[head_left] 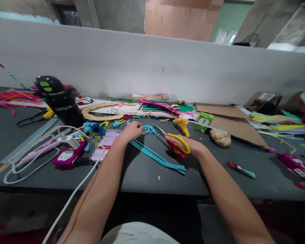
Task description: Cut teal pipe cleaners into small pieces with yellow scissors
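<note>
So the biggest thing here is the dark grey tabletop (144, 183), and pretty much everything sits on that. The stuff that matters is right in the middle of it, between the person's two arms.

Next size down, the blue strips (165, 163). It's a loose little bundle lying flat, long axis on a slant: far end over by the left wrist, near end off to the right and closer to the person. So from the left fingers the strips run back toward the body and rightward. The left hand (133, 131) is nearer their far end, while the right hand (190, 144) is up past the near end. Looks-wise they're bright turquoise, skinny, mostly straight and side by side, fanning a touch at the near end.

Then the scissors (176, 137), yellow handle with red showing underneath. The right fingers have a proper grip on them, and the blades point away and left, toward the left fingers. Those are bunched and bent, but honestly can't tell if they're pinching anything.

Smallest of all, the blue bits (150, 129): short, same colour, scattered in a small heap just beside the left fingertips, near the blade tips.
</note>
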Tool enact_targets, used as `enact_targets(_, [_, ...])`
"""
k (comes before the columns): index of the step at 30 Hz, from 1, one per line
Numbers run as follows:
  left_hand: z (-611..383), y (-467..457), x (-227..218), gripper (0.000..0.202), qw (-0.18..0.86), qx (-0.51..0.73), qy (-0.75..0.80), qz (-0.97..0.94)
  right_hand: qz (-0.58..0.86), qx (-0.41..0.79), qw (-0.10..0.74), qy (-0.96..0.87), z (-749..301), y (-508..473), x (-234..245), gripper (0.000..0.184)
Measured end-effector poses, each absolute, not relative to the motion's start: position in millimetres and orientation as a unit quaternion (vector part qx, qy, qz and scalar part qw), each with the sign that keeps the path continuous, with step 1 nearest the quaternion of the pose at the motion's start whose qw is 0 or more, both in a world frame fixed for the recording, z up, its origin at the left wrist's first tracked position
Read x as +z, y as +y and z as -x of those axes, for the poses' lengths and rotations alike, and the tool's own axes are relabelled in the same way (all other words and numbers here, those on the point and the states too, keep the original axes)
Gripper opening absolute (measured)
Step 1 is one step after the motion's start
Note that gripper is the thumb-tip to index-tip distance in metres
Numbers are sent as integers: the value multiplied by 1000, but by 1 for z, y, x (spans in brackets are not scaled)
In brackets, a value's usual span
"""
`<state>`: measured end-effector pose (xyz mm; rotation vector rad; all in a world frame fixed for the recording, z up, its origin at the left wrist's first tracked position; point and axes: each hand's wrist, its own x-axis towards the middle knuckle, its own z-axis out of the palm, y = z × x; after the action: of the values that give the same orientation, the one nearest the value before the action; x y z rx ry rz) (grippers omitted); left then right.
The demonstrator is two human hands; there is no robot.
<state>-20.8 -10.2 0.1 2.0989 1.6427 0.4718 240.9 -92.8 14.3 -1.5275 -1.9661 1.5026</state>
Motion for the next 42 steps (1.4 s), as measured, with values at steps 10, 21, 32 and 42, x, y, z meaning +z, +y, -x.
enact_targets(10, [13,-4,-9,28,259,187,575,-753,528,500,84,-680,-232,-97,20,63])
enact_targets(21, [8,-6,-10,28,281,196,546,-765,551,503,93,-659,-227,-91,9,65])
enact_targets(32, [9,-5,-11,29,288,188,543,-766,553,511,111,-648,-228,-90,4,67])
enact_targets(42, [8,-5,-11,30,281,177,550,-766,559,496,110,-655,-228,-89,1,67])
